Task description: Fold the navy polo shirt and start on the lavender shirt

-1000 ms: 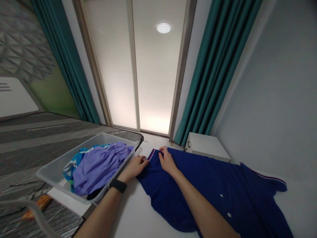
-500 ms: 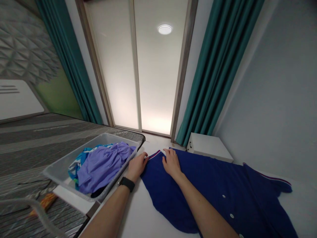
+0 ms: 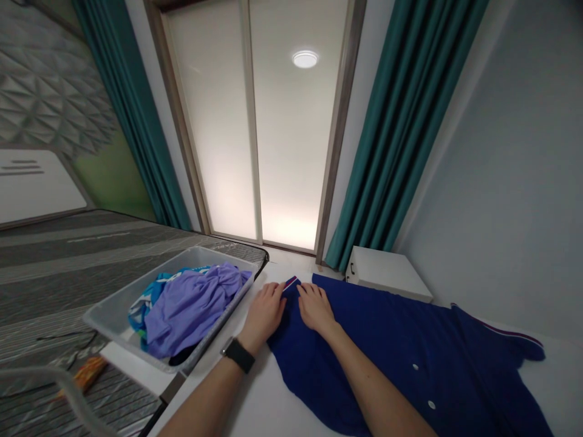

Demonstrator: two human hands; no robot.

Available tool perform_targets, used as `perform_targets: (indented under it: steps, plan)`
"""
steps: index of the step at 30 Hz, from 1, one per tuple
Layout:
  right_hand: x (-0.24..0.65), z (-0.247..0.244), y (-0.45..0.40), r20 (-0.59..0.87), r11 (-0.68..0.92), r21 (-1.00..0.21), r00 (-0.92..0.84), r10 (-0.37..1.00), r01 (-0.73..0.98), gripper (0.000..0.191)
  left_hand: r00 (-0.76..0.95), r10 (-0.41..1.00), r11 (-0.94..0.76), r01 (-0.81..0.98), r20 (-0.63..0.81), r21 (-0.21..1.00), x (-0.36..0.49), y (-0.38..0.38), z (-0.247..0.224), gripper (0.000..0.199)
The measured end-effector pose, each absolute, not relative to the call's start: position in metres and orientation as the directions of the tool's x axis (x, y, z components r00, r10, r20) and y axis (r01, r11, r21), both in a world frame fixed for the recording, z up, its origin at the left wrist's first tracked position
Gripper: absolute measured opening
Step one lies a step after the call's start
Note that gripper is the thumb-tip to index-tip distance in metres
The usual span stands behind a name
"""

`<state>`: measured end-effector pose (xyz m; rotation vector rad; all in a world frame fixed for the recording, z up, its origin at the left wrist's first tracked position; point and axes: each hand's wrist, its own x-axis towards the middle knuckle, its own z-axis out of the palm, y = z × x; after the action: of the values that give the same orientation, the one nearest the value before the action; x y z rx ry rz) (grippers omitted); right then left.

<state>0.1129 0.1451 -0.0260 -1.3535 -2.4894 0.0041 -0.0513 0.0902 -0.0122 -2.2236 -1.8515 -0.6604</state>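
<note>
A dark blue button-up shirt [image 3: 392,340] lies spread on a white table, with a striped red and white band along its sleeve hem [image 3: 290,283]. My left hand [image 3: 264,312], with a black watch on the wrist, rests on the sleeve's left edge beside that band, fingers stretched over the cloth. Just right of it, my right hand [image 3: 315,306] lies on the sleeve, its fingertips by the hem's right corner. The undersides of both hands' fingers are hidden. My right forearm crosses over the shirt and covers part of its front.
Left of the shirt, a clear plastic bin [image 3: 109,325] holds a crumpled purple garment [image 3: 191,312] and blue patterned cloth [image 3: 152,297]. A grey-striped mattress [image 3: 45,261] lies beyond it. A white cabinet [image 3: 392,273] stands behind the table, near green curtains [image 3: 387,152].
My left hand has moved right along the hem, from its outer end closer to my right hand, and its fingers now cover more cloth. My right fingers have drawn in slightly.
</note>
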Motion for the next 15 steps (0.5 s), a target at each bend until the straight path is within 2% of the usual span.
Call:
perform_targets:
  steps: [4, 8, 15]
  plan:
    - [0.113, -0.029, 0.146, 0.254, 0.534, -0.143, -0.49, 0.834, 0.833, 0.048, 0.204, 0.909, -0.264, 0.956, 0.362, 0.125, -0.034, 0.088, -0.031, 0.052]
    - [0.113, -0.029, 0.146, 0.249, 0.532, -0.146, -0.489, 0.836, 0.834, 0.049, 0.207, 0.936, -0.242, 0.966, 0.286, 0.09, -0.039, 0.089, -0.045, 0.06]
    - [0.114, -0.03, 0.147, 0.241, 0.475, -0.163, -0.432, 0.869, 0.865, 0.052, 0.237, 0.943, -0.257, 0.965, 0.235, 0.057, -0.05, 0.089, -0.039, 0.063]
